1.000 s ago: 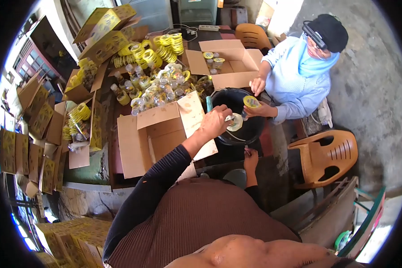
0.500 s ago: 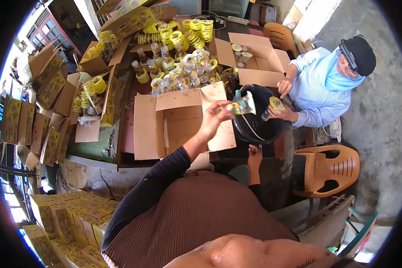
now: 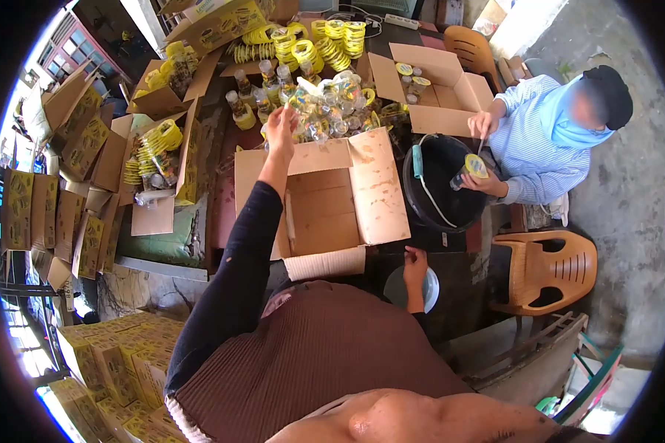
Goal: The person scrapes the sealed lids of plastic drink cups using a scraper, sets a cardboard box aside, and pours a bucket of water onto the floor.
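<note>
My left hand (image 3: 281,131) reaches over the far side of an open carton (image 3: 321,203). Its fingers are closed on a clear plastic packet (image 3: 309,94) at the edge of a pile of clear containers (image 3: 340,111) with colourful contents. Where the packet ends and the pile begins is hard to see. My right hand (image 3: 415,269) hangs low at the table's near edge, over a pale blue tub (image 3: 430,289). Its fingers are curled, and what they hold, if anything, is too small to make out.
A black bucket (image 3: 442,210) stands right of the carton. Across it, a co-worker (image 3: 547,148) handles a yellow-lidded cup (image 3: 474,167). Filled bottles (image 3: 241,111) and yellow ring-shaped stacks (image 3: 307,53) stand behind. Cartons (image 3: 85,155) crowd the left; an orange chair (image 3: 547,269) stands right.
My left hand has moved left and away from me, from above the black bucket to the pile, with the packet. My right hand stays low. The view has shifted slightly.
</note>
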A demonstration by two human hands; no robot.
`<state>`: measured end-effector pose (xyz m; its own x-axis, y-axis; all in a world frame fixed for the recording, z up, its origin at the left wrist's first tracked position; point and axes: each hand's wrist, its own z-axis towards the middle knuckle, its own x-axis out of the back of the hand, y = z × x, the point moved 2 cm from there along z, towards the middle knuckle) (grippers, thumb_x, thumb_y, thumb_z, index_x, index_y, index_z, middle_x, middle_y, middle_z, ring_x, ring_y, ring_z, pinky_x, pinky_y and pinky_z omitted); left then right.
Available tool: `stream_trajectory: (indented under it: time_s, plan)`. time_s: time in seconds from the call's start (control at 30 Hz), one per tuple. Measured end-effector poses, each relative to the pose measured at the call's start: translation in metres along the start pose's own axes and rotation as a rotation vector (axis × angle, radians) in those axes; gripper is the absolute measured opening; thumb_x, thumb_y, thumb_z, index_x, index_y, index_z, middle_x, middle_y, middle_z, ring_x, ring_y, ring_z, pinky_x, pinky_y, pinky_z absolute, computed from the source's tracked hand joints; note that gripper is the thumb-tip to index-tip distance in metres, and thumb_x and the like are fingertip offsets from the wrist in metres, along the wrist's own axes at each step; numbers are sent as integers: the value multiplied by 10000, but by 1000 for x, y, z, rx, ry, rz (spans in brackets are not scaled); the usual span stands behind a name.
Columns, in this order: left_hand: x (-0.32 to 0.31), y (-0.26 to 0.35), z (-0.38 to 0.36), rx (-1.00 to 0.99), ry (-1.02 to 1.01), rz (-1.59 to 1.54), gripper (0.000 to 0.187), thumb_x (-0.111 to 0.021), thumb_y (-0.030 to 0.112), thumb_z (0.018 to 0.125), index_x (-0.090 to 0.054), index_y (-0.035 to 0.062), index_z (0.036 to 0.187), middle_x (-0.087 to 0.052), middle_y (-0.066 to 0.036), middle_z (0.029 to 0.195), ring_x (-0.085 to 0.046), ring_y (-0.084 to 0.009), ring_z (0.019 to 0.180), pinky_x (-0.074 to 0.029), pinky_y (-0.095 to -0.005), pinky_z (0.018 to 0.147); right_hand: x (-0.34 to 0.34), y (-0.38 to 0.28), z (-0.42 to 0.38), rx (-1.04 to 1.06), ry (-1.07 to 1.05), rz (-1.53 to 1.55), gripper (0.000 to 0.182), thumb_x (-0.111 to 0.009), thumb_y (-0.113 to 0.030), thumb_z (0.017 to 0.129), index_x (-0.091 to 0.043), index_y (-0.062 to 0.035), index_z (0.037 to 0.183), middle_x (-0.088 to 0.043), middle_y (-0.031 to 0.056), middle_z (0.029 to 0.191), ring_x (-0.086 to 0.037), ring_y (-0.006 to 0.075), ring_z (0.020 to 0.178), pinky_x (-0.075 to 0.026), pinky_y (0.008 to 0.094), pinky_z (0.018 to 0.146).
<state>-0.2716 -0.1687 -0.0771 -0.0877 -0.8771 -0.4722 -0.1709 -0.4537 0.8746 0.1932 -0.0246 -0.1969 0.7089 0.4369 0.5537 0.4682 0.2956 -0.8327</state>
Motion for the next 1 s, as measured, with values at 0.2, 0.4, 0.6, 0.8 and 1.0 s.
stream_trajectory:
  time_s: [0.2, 0.4, 0.6, 0.8, 1.0]
  plan:
    - [29, -19, -11, -556, 91, 1230, 749, -687, 283, 815, -297, -96, 1330, -366, -311, 1357, -408, -450, 1216, -400, -546, 939, -7, -7, -18, -38, 24, 0, 168, -615, 5, 812, -662, -19, 971, -597, 128, 963, -600, 254, 876, -479, 347, 787]
    - [88, -61, -133, -385, -328, 1205, 610, -703, 189, 766, -402, -18, 1255, -432, -271, 1233, -416, -493, 1145, -407, -517, 951, -29, -17, -18, -45, 45, 39, 191, -585, -155, 904, -631, 6, 994, -605, 142, 984, -597, 252, 889, -460, 341, 795]
    - [136, -105, -154, 20, -840, 2054, 401, -684, 137, 761, -618, 8, 1135, -509, -168, 1236, -522, -338, 1138, -480, -412, 909, -62, -23, -9, -294, -123, 261, 457, -506, -350, 973, -563, 71, 1142, -617, 147, 1091, -583, 257, 971, -426, 341, 881]
    - [139, -108, -157, 90, -1210, 2124, 284, -640, 163, 802, -679, 12, 1040, -570, -168, 1199, -569, -314, 1102, -506, -395, 883, -90, -58, -16, -286, -213, 297, 494, -589, -343, 925, -564, 80, 1178, -613, 167, 1155, -570, 275, 1059, -410, 350, 928]
    - [140, -104, -162, -77, -1094, 1893, 223, -557, 88, 848, -679, -7, 1008, -605, -183, 1124, -591, -310, 1075, -488, -392, 917, -98, -62, -27, -334, -162, 194, 478, -640, -303, 882, -579, 80, 1162, -621, 167, 1138, -574, 267, 1042, -415, 335, 918]
